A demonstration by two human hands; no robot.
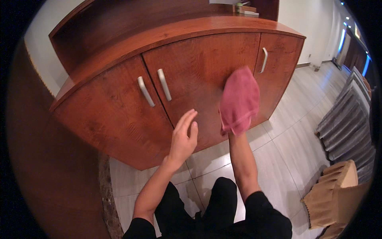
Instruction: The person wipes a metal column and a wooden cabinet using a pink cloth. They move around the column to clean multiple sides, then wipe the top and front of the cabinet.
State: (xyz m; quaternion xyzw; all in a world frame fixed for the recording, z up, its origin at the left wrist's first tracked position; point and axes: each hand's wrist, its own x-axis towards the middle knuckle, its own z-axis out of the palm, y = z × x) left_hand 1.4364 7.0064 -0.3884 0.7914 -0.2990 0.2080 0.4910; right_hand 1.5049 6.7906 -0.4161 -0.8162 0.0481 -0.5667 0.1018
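A reddish-brown wooden cabinet (197,68) with closed doors stands before me. My left hand (184,136) is empty, its fingers apart, in front of the middle door's lower part. A pink cloth (241,98) covers my right hand, which lies against or just in front of the middle door, left of the right-hand door's metal handle (263,60). The fingers under the cloth are hidden, so their grip does not show. Two more metal handles, one on the left door (146,91) and one on the middle door (164,84), sit side by side, up and left of my left hand.
Small items (246,10) lie on the cabinet's upper surface at the back. A dark brown panel (56,167) rises at the left. Grey pleated fabric (347,128) and a tan cloth-covered piece of furniture (331,197) stand at the right on the tiled floor (286,161).
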